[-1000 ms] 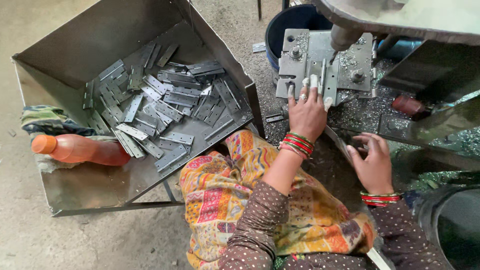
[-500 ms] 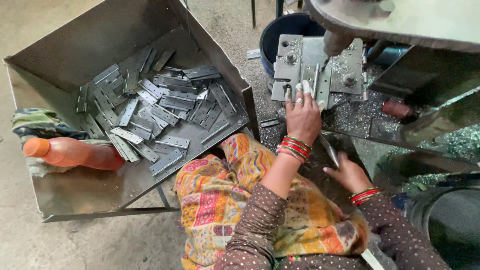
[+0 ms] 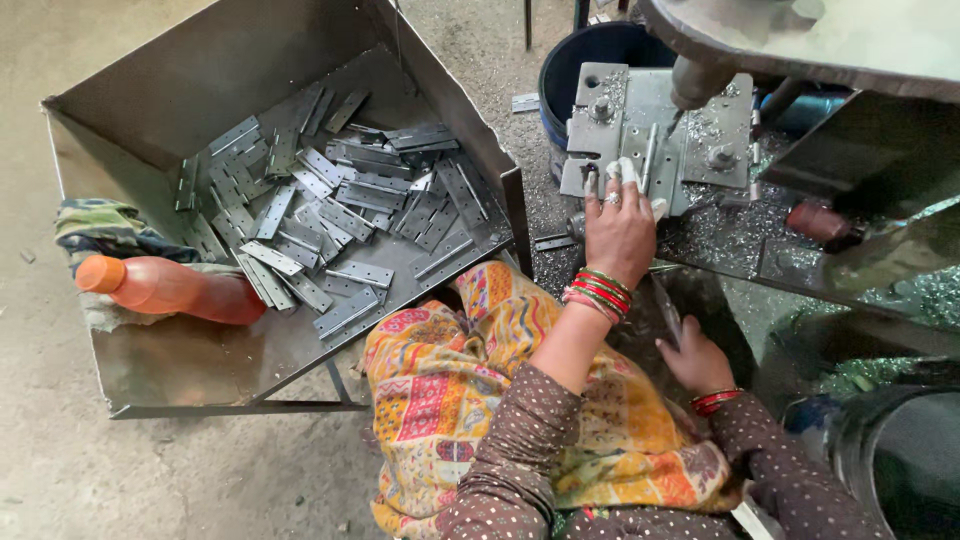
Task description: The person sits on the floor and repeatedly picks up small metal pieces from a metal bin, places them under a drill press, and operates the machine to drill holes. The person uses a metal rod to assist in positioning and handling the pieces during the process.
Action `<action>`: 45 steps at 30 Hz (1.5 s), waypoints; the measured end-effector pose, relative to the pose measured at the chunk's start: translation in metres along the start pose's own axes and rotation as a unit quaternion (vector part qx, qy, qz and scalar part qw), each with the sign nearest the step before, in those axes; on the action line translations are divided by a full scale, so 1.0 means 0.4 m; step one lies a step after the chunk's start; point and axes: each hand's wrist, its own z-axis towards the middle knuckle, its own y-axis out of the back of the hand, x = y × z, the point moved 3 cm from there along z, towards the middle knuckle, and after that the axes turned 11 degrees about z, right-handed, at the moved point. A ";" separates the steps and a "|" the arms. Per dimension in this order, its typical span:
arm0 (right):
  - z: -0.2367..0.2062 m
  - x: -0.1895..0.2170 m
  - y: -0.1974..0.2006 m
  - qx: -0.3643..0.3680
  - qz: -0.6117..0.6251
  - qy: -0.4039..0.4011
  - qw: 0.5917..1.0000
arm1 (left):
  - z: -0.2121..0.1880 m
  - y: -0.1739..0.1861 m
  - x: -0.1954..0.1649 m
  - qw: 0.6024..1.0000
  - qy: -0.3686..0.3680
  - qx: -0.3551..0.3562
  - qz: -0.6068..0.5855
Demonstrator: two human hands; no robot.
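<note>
fingertips (image 3: 612, 178) on fixture plate (image 3: 650, 135) — workpiece hidden

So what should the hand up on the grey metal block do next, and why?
Probably hold steady and keep the fingers to the side. The left hand presses a narrow grey metal strip onto the bolted grey steel plate, and the drill tip hangs right beside the strip. The right hand rests low, near the lap.

Orange plastic bottle (image 3: 170, 290) with orange cap, lying on its side at the left edge of the metal tray (image 3: 200, 365), against a crumpled cloth (image 3: 105, 230), no labels, signs or screens visible
</note>
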 end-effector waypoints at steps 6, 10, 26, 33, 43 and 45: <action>0.040 0.000 0.094 0.078 -0.050 -0.066 0.994 | 0.002 0.001 -0.005 1.000 0.003 0.011 -0.014; 0.002 -0.020 0.006 0.036 0.010 -0.064 0.997 | -0.001 0.014 0.002 0.999 0.006 -0.040 0.013; -0.011 -0.012 0.005 -0.047 -0.006 -0.028 0.998 | 0.085 -0.076 -0.034 1.000 0.014 0.002 0.015; 0.038 0.010 0.080 0.059 -0.033 -0.037 0.997 | 0.078 -0.059 -0.021 0.999 0.013 -0.014 0.035; -0.007 -0.001 -0.012 -0.025 0.005 0.010 1.000 | 0.034 -0.010 -0.005 0.998 0.019 -0.049 -0.017; -0.008 -0.008 -0.017 0.004 -0.006 -0.020 1.000 | 0.007 -0.003 0.004 0.999 0.014 -0.014 -0.042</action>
